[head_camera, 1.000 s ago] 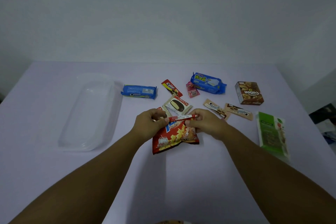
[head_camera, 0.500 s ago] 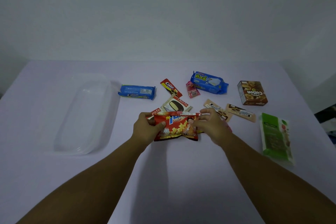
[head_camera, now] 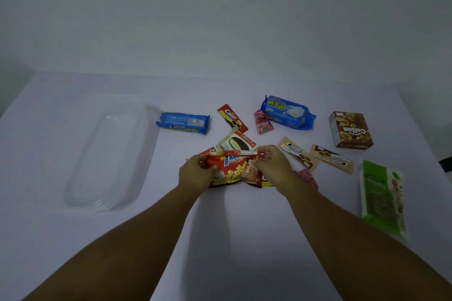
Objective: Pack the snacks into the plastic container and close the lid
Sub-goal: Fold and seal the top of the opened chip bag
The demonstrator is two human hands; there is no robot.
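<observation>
Chip bag (head_camera: 236, 169): long axis left-right, sealed edge away from you, right of clear container (head_camera: 107, 154).
Your hands: left hand (head_camera: 195, 175) and right hand (head_camera: 272, 166) pinch its ends.

Both forearms and hands (head_camera: 195, 175) are bare, without sleeves or jewellery.

A pale lilac counter (head_camera: 73, 239) is showing under a clear, colourless plastic container (head_camera: 107, 156). The red potato-snack bag (head_camera: 234, 170) is showing yellow chip pictures and a blue logo. The blue Oreo biscuit pack (head_camera: 183, 122) is lying beside a narrow red Oreo sachet (head_camera: 232, 118). A brown Collon box (head_camera: 351, 133) is carrying white lettering. The flat green pouch (head_camera: 381, 197) is showing a small red patch, and a white-and-red Choco Pie wrapper (head_camera: 238, 142) is picturing a dark brown pie.
</observation>
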